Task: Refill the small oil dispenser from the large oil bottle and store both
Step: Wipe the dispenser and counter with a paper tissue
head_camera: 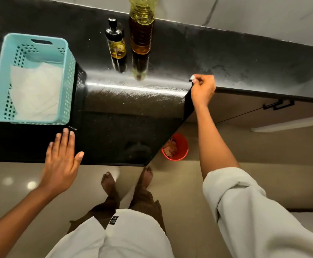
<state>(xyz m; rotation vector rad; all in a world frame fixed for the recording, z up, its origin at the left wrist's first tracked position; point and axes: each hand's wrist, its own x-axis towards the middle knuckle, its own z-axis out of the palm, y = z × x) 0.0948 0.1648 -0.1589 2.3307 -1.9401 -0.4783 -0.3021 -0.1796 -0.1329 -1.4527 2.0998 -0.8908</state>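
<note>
So the small oil dispenser and the large oil bottle are both just standing upright at the back of the black table, up around 12 o'clock in the view. The dispenser sits at the bottle's 9 o'clock, right beside it; whether they touch is hard to tell. The dispenser has its dark cap on and some yellow oil in the bottom. The bottle is amber in its lower part and its top runs out of the picture.

Neither hand is anywhere near them. The left hand is spread flat over the near edge of the table, fingers straight and relaxed, gripping nothing. Can't tell if it actually rests on the surface. From it the dispenser is off at about 1 o'clock, well apart.

The right hand is at the table's right edge, fingers curled in and pinching a little white scrap. The bottle is at its 10 o'clock, well clear of the fingertips.

At the left hand's 11 o'clock, just past the fingertips, there's a teal basket with a white sheet lying inside. A red bucket stands on the floor under the table corner, with bare feet nearby.
</note>
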